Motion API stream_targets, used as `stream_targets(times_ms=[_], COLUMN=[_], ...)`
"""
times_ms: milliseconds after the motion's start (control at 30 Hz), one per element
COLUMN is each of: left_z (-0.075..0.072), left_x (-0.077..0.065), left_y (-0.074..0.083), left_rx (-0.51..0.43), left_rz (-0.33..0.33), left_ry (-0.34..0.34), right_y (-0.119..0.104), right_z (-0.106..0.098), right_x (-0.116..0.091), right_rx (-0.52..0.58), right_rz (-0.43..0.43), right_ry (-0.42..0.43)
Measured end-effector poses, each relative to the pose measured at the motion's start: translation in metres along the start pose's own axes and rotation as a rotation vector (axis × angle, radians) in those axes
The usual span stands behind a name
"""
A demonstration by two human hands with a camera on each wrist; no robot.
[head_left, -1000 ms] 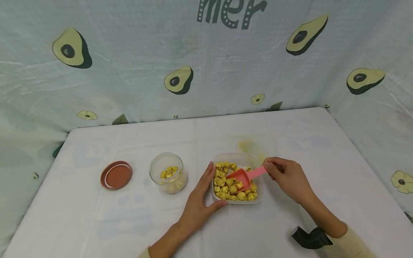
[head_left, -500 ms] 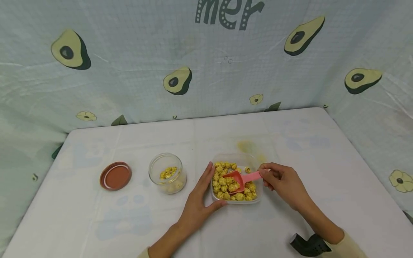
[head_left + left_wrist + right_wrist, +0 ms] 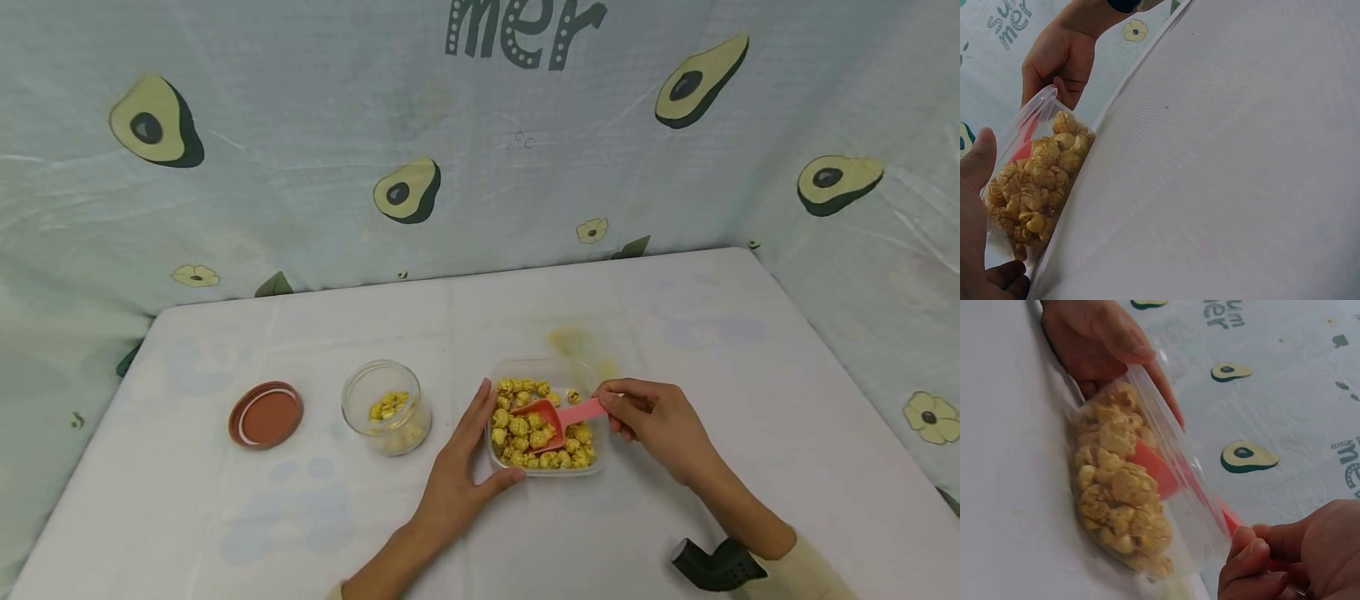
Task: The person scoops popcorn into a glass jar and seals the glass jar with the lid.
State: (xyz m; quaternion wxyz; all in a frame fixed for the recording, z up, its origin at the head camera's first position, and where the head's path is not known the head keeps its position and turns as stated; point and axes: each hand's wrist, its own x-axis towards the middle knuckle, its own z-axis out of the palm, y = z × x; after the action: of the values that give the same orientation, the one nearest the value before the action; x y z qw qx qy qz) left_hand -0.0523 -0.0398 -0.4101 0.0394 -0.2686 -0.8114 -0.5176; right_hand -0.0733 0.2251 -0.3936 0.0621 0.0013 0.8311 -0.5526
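A clear plastic container (image 3: 602, 450) of yellow popcorn (image 3: 517, 446) stands in front of me in the head view. Its left side and near edge are steadied by my left hand (image 3: 459, 479), the fingers straight and the thumb spread away from them. My right hand (image 3: 652, 425) pinches the end of a pink scoop's handle (image 3: 577, 412). The scoop's bowl lies low among the popcorn, with several pieces in it. Through the container wall, the right wrist view shows the pink bowl (image 3: 1159, 472) partly hidden behind popcorn (image 3: 1125, 494).
Left of the container stands an uncovered glass jar (image 3: 412, 425) with some popcorn inside. A brown round lid (image 3: 266, 415) lies farther left. A black device (image 3: 716, 567) sits at my right wrist. The white table's (image 3: 375, 325) back edge meets an avocado-print sheet (image 3: 315, 167).
My right hand has moved left and slightly down with the scoop, pushing its bowl farther left into the popcorn. My left hand stays at the container; the view has shifted slightly.
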Motion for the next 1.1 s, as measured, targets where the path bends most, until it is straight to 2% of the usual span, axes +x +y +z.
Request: stream_targets(times_ms=[233, 400, 567, 700, 767, 867, 1100], left_z=[0.0, 0.0, -0.002, -0.002, -0.002, -0.001, -0.002], left_x=[0.0, -0.001, -0.001, -0.001, -0.001, -0.001, 0.0], left_y=[0.0, 0.0, 0.0, 0.0, 0.0, -0.001, 0.0], left_rx=[-0.004, 0.001, -0.001, -0.008, -0.012, -0.015, -0.009], left_rz=[0.004, 0.014, 0.021, 0.014, 0.007, 0.002, 0.001], left_ry=[0.003, 0.007, 0.012, 0.011, 0.01, 0.006, 0.001], right_y=[-0.001, -0.002, -0.003, -0.004, -0.004, -0.005, -0.007], right_z=[-0.004, -0.011, -0.01, -0.005, -0.004, -0.004, -0.002], right_x=[-0.001, 0.0, 0.0, 0.0, -0.001, -0.002, -0.002], right_rx=[0.049, -0.024, -0.172, -0.223, -0.227, -0.211, -0.095], right_rz=[0.041, 0.04, -0.071, -0.152, -0.145, -0.091, -0.014], right_ry=[-0.033, -0.015, 0.03, 0.029, 0.016, 0.012, -0.059])
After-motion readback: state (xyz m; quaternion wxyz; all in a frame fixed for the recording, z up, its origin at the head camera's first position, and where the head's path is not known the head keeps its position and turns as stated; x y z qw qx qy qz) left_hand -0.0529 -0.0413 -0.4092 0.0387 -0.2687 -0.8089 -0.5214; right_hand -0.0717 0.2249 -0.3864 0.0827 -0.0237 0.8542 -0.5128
